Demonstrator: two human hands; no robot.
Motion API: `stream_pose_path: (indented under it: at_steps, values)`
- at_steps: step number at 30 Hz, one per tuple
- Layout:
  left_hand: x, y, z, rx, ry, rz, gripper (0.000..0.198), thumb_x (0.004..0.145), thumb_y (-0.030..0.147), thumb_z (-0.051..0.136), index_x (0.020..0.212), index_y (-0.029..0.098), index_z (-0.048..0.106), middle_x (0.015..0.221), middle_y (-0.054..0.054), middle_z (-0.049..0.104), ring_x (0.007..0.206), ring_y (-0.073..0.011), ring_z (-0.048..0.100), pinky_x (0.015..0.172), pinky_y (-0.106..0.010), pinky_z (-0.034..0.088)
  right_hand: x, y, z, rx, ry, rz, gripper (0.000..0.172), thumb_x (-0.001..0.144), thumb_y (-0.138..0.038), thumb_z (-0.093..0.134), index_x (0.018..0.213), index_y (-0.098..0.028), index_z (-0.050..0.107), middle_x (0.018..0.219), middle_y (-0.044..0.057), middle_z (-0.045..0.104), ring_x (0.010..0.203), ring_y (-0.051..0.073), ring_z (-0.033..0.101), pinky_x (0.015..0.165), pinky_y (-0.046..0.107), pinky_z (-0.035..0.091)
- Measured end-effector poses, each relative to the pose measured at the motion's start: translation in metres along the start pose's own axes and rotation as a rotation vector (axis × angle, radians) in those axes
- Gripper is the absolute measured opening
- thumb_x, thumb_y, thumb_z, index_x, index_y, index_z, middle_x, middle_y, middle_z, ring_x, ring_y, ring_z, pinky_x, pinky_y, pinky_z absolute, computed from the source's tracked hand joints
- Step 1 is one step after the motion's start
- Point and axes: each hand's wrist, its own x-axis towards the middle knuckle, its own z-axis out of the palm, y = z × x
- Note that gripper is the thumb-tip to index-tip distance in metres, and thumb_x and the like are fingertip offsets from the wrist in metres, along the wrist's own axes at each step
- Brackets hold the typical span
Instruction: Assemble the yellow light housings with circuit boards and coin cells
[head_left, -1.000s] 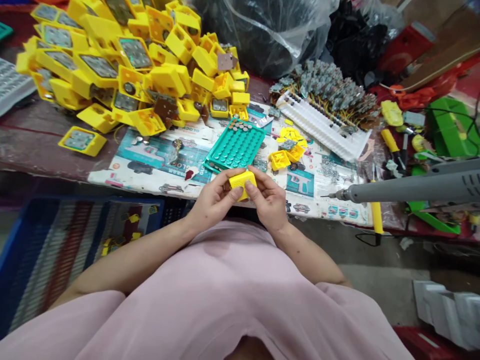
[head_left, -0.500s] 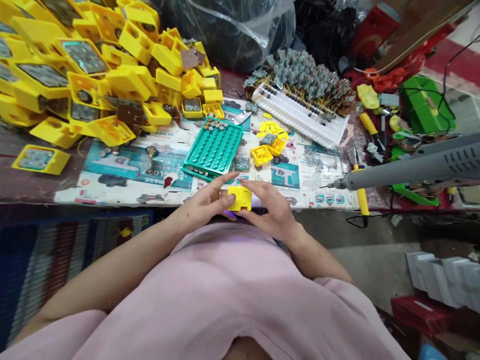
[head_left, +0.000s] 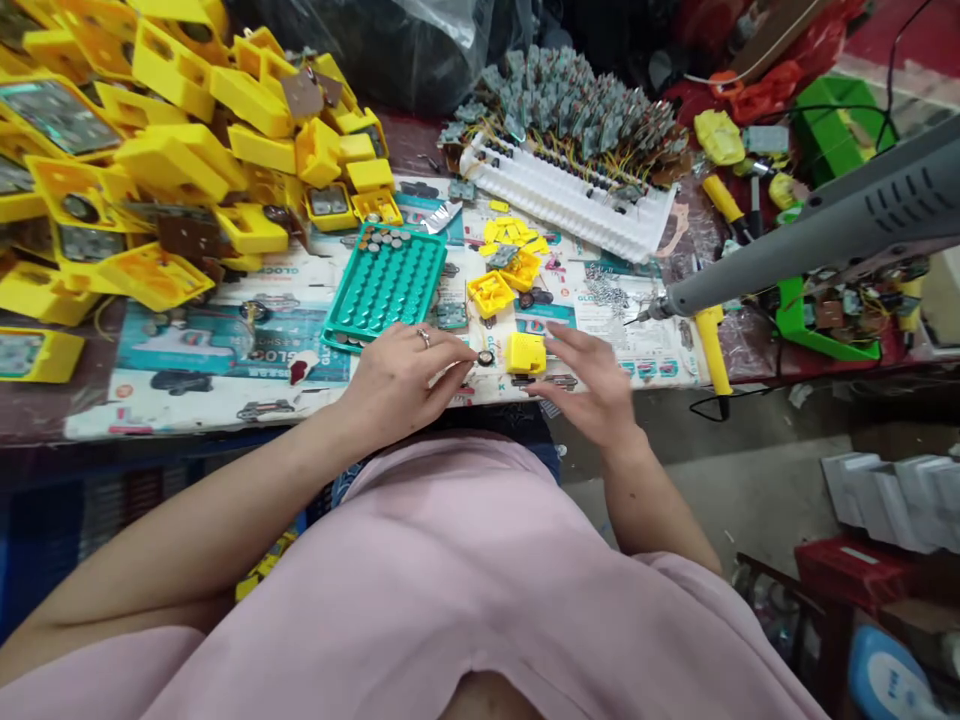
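My left hand wears a ring and has its fingers pinched together over the table's front part. At its fingertips is a small round black part with a silvery face. Just right of that, a small yellow plastic housing stands on the printed cardboard. My right hand is beside the housing, thumb and fingers apart, holding nothing. Behind them lie two open yellow housing pieces. Beyond my left hand is a green tray with rows of round pockets and several coin-like discs at its far end.
Many yellow housings are heaped at the left. A white ribbed rack with wired circuit boards stands at the back. From the right, a grey electric screwdriver reaches over the table, above a yellow-handled tool. A green bin is farther back.
The yellow housing, held between both hands earlier, now stands on the table. My right hand has opened away from it to the right. My left hand now pinches the small round part.
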Motion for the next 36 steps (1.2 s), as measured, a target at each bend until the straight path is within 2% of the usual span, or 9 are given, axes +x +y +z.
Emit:
stream_pose_path:
  at_steps: [4,6,9,13,17,21,26,31,36]
  values:
    - [0.008,0.001,0.004,0.083,-0.040,0.049,0.025,0.098,0.025,0.049,0.093,0.019,0.073,0.093,-0.003,0.079,0.090,-0.0205,0.072,0.073,-0.033,0.046,0.006,0.001,-0.046,-0.165,0.725,0.019,0.027,0.086,-0.031,0.073,0.112,-0.033,0.065,0.100,0.000,0.065,0.097,0.018,0.065,0.086,0.036,0.055]
    - [0.013,0.002,0.007,0.097,-0.065,0.063,0.025,0.097,0.025,0.049,0.096,0.020,0.074,0.097,-0.003,0.079,0.092,-0.0213,0.071,0.075,-0.035,0.045,0.014,0.013,-0.066,-0.153,0.838,0.114,0.041,0.085,-0.044,0.072,0.124,-0.035,0.060,0.118,0.001,0.061,0.112,0.021,0.061,0.094,0.041,0.053]
    - [0.025,0.005,0.014,0.104,-0.129,0.097,0.027,0.096,0.026,0.048,0.100,0.021,0.074,0.104,-0.004,0.078,0.096,-0.0236,0.069,0.080,-0.038,0.046,0.030,0.037,-0.080,0.195,0.459,0.178,0.065,0.084,-0.056,0.068,0.142,-0.041,0.041,0.140,0.003,0.055,0.135,0.025,0.052,0.111,0.050,0.045]
    - [0.054,0.005,0.022,0.146,-0.209,0.113,0.031,0.096,0.026,0.045,0.096,0.020,0.076,0.105,-0.005,0.078,0.097,-0.0258,0.069,0.083,-0.041,0.046,0.046,0.060,-0.076,0.471,0.057,0.188,0.061,0.078,-0.056,0.075,0.131,-0.039,0.050,0.129,0.002,0.064,0.127,0.024,0.060,0.106,0.050,0.053]
    - [0.094,0.006,0.030,0.209,-0.277,0.109,0.028,0.094,0.026,0.049,0.097,0.020,0.076,0.103,-0.007,0.078,0.098,-0.0262,0.068,0.084,-0.040,0.045,0.056,0.056,-0.069,0.427,0.174,0.281,0.064,0.068,-0.049,0.085,0.121,-0.030,0.055,0.110,0.001,0.070,0.103,0.022,0.069,0.087,0.041,0.062]
    - [0.136,0.013,0.049,0.313,-0.406,0.140,0.028,0.093,0.023,0.049,0.097,0.020,0.076,0.104,-0.007,0.077,0.103,-0.0261,0.067,0.088,-0.040,0.043,0.059,0.047,-0.073,0.471,0.352,0.198,0.064,0.067,-0.038,0.088,0.120,-0.035,0.054,0.107,-0.001,0.068,0.096,0.018,0.069,0.083,0.032,0.061]
    - [0.172,0.016,0.081,0.395,-0.443,0.127,0.028,0.093,0.025,0.048,0.103,0.021,0.074,0.108,-0.007,0.075,0.109,-0.0269,0.064,0.094,-0.043,0.040,0.046,0.049,-0.082,0.770,0.179,0.262,0.054,0.074,-0.051,0.078,0.121,-0.035,0.057,0.129,0.001,0.064,0.124,0.025,0.062,0.102,0.045,0.054]
    - [0.185,0.013,0.092,0.416,-0.494,0.180,0.030,0.092,0.025,0.046,0.098,0.018,0.075,0.099,-0.013,0.075,0.097,-0.0299,0.068,0.086,-0.044,0.043,0.040,0.043,-0.085,0.851,0.107,0.477,0.052,0.064,-0.043,0.086,0.107,-0.025,0.062,0.097,0.003,0.073,0.083,0.019,0.072,0.073,0.035,0.060]
    - [0.189,0.018,0.091,0.460,-0.466,0.249,0.030,0.091,0.021,0.045,0.093,0.016,0.074,0.094,-0.014,0.076,0.093,-0.0270,0.070,0.087,-0.042,0.046,0.058,0.037,-0.075,0.666,0.320,0.573,0.034,0.061,-0.041,0.081,0.080,-0.021,0.062,0.070,-0.002,0.067,0.061,0.013,0.061,0.059,0.028,0.053]
